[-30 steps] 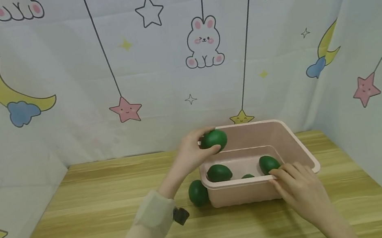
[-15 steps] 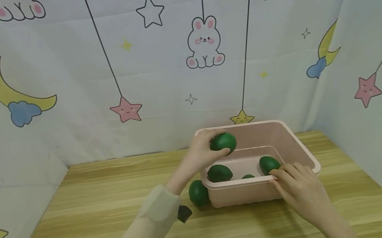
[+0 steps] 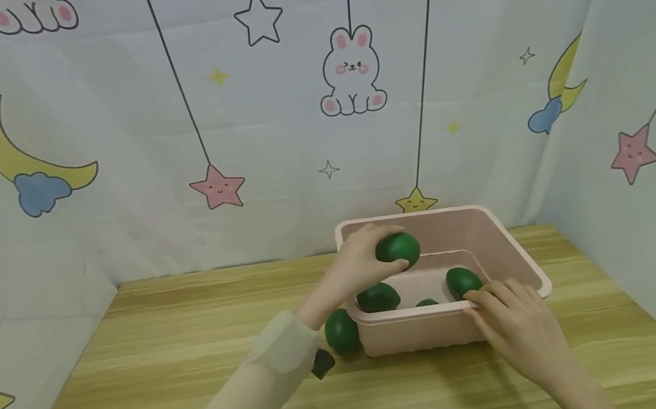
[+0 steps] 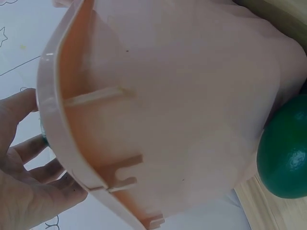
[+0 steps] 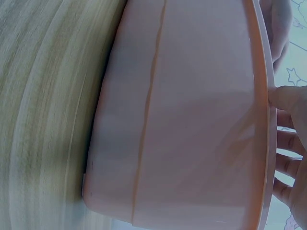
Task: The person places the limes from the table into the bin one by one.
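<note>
My left hand (image 3: 370, 255) grips a dark green, egg-shaped fruit (image 3: 401, 250) between thumb and fingers, above the left part of a pink plastic bin (image 3: 423, 331). Inside the bin lie a green fruit (image 3: 378, 298) at the left, another green fruit (image 3: 463, 282) at the right, and a third green fruit (image 3: 427, 303) mostly hidden by the front wall. In the left wrist view, the bin's rim hides most of what that hand holds. My right hand (image 3: 521, 327) holds the front rim near the right corner, thumb outside and fingers over the edge.
One more green fruit (image 3: 342, 332) rests on the wooden table (image 3: 195, 337) against the bin's left side. A small dark block (image 3: 323, 363) shows at the left wrist. Behind the table hangs a white cloth (image 3: 276, 113) printed with stars, moons and rabbits.
My left hand has moved right and slightly down with the green fruit, from the bin's left edge to over its inside. The right hand and the bin stay in place.
</note>
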